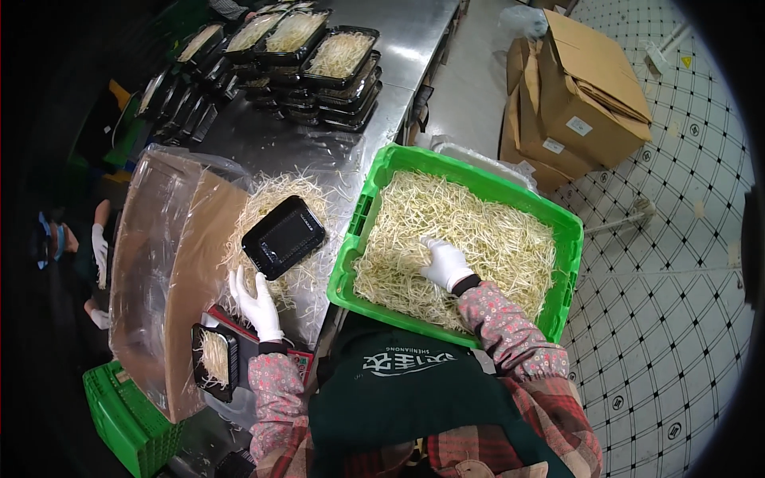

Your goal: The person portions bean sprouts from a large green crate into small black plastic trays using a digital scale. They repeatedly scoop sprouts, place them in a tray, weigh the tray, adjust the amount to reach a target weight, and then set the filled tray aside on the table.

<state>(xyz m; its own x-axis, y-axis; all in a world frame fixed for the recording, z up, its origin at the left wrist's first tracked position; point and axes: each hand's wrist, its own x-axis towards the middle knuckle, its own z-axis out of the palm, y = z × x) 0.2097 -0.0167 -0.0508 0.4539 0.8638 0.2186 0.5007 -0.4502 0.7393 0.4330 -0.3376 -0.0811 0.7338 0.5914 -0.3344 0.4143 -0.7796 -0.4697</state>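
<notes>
My right hand, in a white glove, reaches into bean sprouts that fill a green plastic crate; its fingertips are partly sunk among the sprouts, so their grip is hidden. My left hand, gloved too, has its fingers spread just below an empty black plastic tray. That tray lies tilted on a loose heap of sprouts on the steel table. Left of my left hand, another black tray holding sprouts rests on what looks like a scale.
Stacked black trays of sprouts stand at the table's far end. A plastic-lined cardboard box is at left, above a green crate. Cardboard boxes stand at right. A co-worker's gloved hand shows at far left.
</notes>
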